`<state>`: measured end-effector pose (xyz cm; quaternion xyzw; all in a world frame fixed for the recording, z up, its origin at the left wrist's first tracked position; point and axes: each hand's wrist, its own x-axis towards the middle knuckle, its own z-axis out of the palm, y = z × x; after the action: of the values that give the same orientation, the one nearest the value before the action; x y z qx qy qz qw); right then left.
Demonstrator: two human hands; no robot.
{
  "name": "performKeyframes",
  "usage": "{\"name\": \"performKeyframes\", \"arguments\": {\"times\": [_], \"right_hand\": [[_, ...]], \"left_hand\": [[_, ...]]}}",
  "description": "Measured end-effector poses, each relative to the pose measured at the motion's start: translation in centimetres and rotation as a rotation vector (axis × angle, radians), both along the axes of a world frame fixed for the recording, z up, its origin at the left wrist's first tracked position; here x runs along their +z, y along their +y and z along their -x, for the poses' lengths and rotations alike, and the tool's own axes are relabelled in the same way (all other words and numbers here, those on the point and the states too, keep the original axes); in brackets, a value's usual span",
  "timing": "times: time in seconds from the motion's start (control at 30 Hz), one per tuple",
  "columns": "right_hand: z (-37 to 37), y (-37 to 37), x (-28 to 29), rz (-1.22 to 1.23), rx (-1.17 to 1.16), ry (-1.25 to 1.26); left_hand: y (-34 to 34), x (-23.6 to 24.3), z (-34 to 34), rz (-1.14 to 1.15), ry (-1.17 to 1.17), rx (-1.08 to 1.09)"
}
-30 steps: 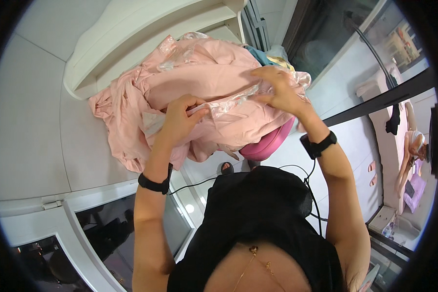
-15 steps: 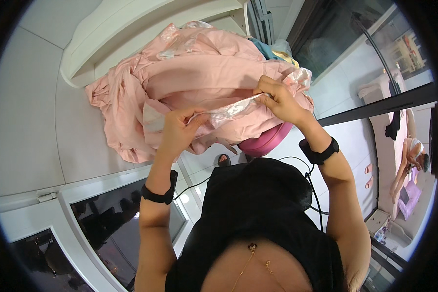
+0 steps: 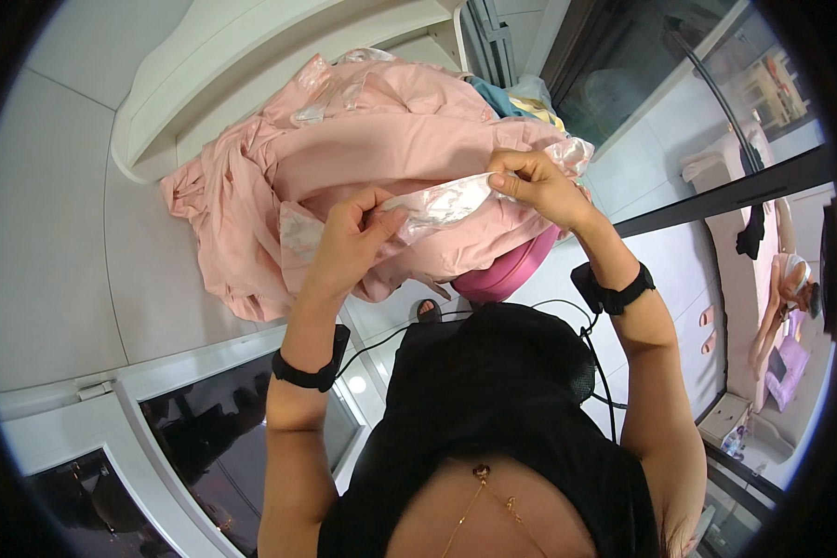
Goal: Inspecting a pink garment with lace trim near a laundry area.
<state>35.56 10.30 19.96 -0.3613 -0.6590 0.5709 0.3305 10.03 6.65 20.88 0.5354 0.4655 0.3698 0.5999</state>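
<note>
A big heap of pink cloth (image 3: 381,144), perhaps bedding, lies bunched in front of me, with shiny pale patches along its edges. Stretched between my hands is its shiny whitish border (image 3: 446,202). My left hand (image 3: 355,237) pinches one end of that border, thumb on top. The other end is between the thumb and curled fingers of my right hand (image 3: 539,191). Under the near right side of the cloth shows a round deep-pink seat or container (image 3: 507,270), mostly covered.
A curved white furniture piece (image 3: 251,70) stands behind the cloth. Teal cloth (image 3: 495,96) lies at its far right. A dark-framed glass door (image 3: 735,191) is on the right; beyond it are a person (image 3: 790,288) and pink slippers (image 3: 707,330). Black cables (image 3: 609,372) hang by my right arm.
The border has turned so more of its shiny face shows. My left hand has shifted slightly right, and both hands keep their grip.
</note>
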Motion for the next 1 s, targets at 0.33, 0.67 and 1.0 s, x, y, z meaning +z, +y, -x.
{"name": "performKeyframes", "arguments": {"times": [0.33, 0.67, 1.0], "right_hand": [[-0.3, -0.3, 0.4, 0.185, -0.025, 0.111], [-0.9, 9.7, -7.3, -0.093, -0.105, -0.291], [9.0, 5.9, -4.9, -0.724, -0.069, -0.296]], "left_hand": [[0.1, -0.2, -1.0, 0.188, -0.358, 0.098], [7.8, -6.9, 0.3, -0.060, 0.365, 0.213], [7.1, -6.9, -0.4, -0.280, 0.207, 0.157]]}}
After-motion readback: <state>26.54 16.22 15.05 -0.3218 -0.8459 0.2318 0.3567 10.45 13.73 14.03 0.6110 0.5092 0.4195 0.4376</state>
